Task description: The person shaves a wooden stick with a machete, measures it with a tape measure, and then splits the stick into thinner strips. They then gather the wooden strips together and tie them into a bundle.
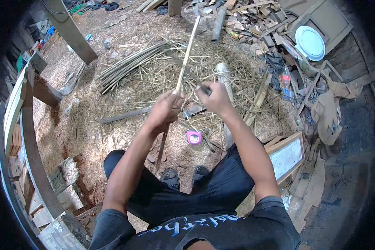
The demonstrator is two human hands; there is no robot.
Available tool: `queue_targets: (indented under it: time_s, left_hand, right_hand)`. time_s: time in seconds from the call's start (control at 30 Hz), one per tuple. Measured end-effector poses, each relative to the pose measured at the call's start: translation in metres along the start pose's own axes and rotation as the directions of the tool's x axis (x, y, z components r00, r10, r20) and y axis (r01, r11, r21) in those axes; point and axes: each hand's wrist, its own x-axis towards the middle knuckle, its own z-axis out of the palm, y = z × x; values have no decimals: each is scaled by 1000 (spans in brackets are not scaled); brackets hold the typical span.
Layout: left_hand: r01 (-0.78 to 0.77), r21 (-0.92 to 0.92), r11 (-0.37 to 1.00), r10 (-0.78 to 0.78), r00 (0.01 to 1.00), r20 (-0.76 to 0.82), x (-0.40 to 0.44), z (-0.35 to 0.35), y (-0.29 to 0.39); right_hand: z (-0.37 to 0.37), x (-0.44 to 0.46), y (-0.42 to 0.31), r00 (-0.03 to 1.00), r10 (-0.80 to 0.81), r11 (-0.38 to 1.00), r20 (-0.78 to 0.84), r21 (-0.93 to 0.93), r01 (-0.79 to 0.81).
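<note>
1. Floor (85, 129): covered in wood chips and shavings, scrap wood toward the far right.
2. Straw heap (152, 81): loose thin shavings, spread on the floor ahead of the person.
3. Bundle of sticks (129, 68): lay along the heap's far left side, roughly parallel.
4. Strip (188, 52): long, pale, narrow, held up off the floor, slanting up and away from the left hand, over the heap. Darker length showed below that hand; couldn't tell if same piece.
5. Framed board (287, 156): white face, wood frame, right of the person's knee.
6. Round lid (310, 43): pale blue, far right, near the scrap.
7. Left hand (167, 107): fingers clamped on the strip.
8. Right hand (214, 98): just right of the strip, fingers wrapped round a dark handle (205, 89). Tool's far end too blurred to read.
9. Tape measure (194, 137): pink, on the floor, beyond the shoes (169, 179).
</note>
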Motion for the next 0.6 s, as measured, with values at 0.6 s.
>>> queue_targets:
  time_s: [0.6]
  left_hand:
    - [39, 43, 998, -37, 999, -40, -13, -16, 4]
  right_hand:
    - [-13, 39, 22, 999, -42, 862, -13, -506, 29]
